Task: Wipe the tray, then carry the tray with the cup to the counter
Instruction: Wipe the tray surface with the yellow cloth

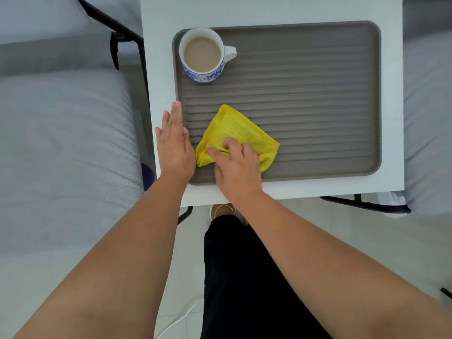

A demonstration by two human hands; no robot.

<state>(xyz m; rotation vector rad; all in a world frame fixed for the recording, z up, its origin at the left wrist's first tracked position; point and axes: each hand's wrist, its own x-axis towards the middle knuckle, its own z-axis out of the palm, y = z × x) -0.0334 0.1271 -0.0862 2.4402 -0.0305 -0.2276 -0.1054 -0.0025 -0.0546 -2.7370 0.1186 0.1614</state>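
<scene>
Our right hand (234,165) bunches a yellow cloth (238,133) on the ribbed grey tray (305,94); left hand (175,143), flat, steadies its edge. Wipe gently, avoiding the full blue-patterned cup (203,55) far left.

We see the grey ribbed rectangular tray (305,94) on the small white square table (269,11), frame centre-top. Blue-patterned white ceramic cup (204,56) in tray's upper-left corner; folded yellow cloth (234,128) lower left on tray, w/ grey cushioned seats (61,143) at frame left & right.
</scene>
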